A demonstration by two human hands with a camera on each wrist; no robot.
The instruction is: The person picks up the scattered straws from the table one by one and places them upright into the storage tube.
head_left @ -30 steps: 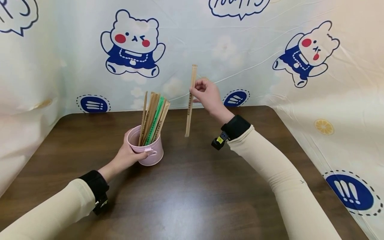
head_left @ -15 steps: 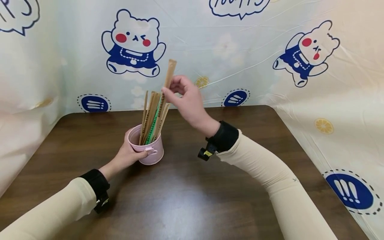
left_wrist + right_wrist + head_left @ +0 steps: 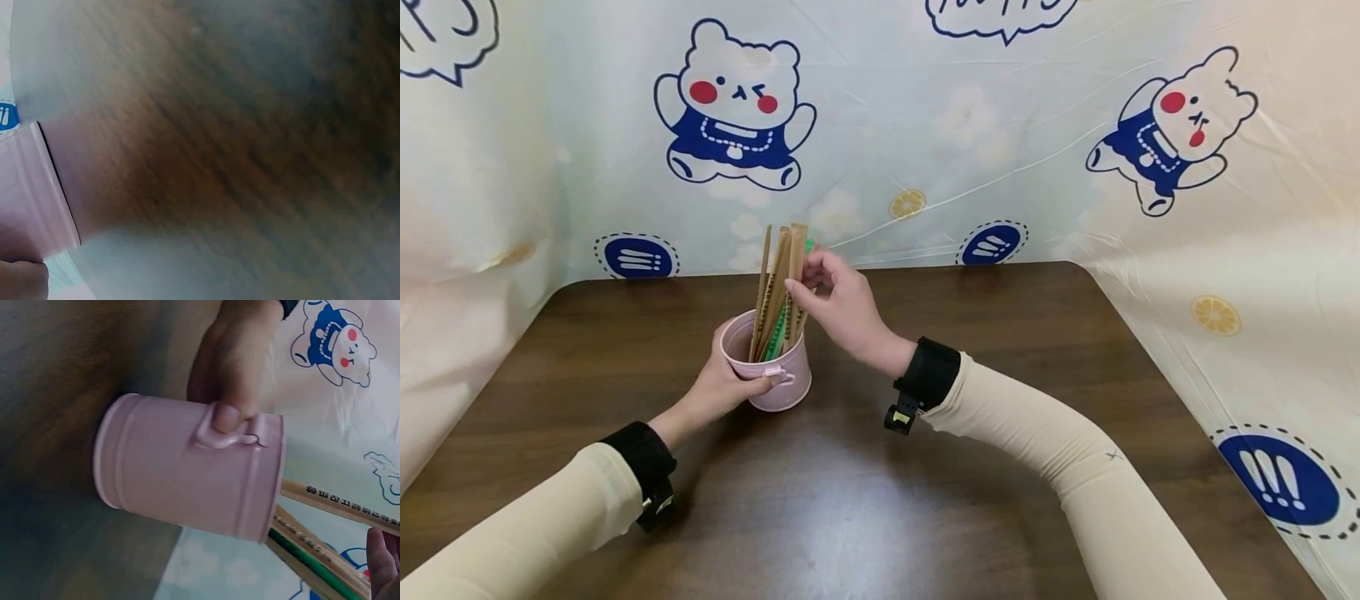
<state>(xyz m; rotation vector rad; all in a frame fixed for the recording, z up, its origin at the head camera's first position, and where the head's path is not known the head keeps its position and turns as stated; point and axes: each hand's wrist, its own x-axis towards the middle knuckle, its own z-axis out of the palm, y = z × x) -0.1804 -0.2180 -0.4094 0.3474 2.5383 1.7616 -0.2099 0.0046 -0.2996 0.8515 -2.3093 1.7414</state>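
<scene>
A small pink bucket [image 3: 791,385] stands on the table, holding several brown paper-wrapped straws [image 3: 763,287] and a green one [image 3: 778,332]. My left hand [image 3: 721,388] grips its side, and the thumb rests over the handle loop in the right wrist view. Between thumb and fingers, my right hand [image 3: 844,313] pinches a brown paper-wrapped straw [image 3: 797,250] with printed lettering. The straw's lower end is inside the bucket. In the right wrist view, fingertips of the right hand [image 3: 382,565] touch the straw [image 3: 337,501]. The left wrist view has only part of the bucket [image 3: 37,194].
Dark brown wooden table [image 3: 850,500] spreads around the bucket. Behind and beside it hangs a pale curtain [image 3: 880,100] printed with cartoon bears. A black camera strap [image 3: 928,375] sits on the right wrist, another strap [image 3: 638,457] on the left.
My right hand has moved left and down, bringing the straw from the air at the bucket's right into the bucket. The left hand and the bucket have stayed in place.
</scene>
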